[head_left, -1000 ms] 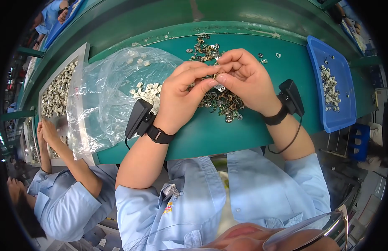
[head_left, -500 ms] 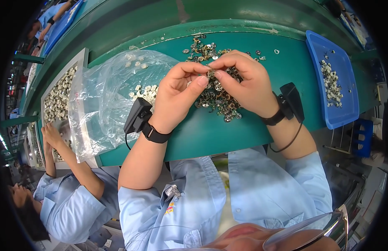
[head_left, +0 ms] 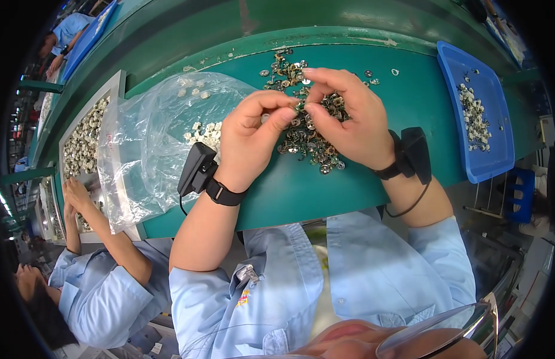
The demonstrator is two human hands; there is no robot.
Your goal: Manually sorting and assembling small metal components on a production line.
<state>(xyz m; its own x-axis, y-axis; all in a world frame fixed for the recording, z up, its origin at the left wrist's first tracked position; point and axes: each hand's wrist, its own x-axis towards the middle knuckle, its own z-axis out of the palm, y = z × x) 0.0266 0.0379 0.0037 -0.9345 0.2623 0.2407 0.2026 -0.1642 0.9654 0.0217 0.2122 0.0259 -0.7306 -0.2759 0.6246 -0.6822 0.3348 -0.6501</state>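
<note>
From where I stand: left hand (head_left: 248,134) pinches a small part (head_left: 299,107), mostly hidden, at the metal pile's (head_left: 316,143) 11 o'clock. Right hand (head_left: 356,122), 3 o'clock of it: index spread from thumb.

The right hand (head_left: 352,122) is opening out, its index finger (head_left: 330,76) lifting off the meeting point of the fingertips and rising well clear of its thumb. Its wrist device (head_left: 414,154) is dropping slightly. The left hand (head_left: 247,134) is drawing its index finger back from the right one's and bringing it nearer its own thumb, by a small part (head_left: 300,107). A far co-worker's arm (head_left: 63,52), top left, is lowering.
</note>
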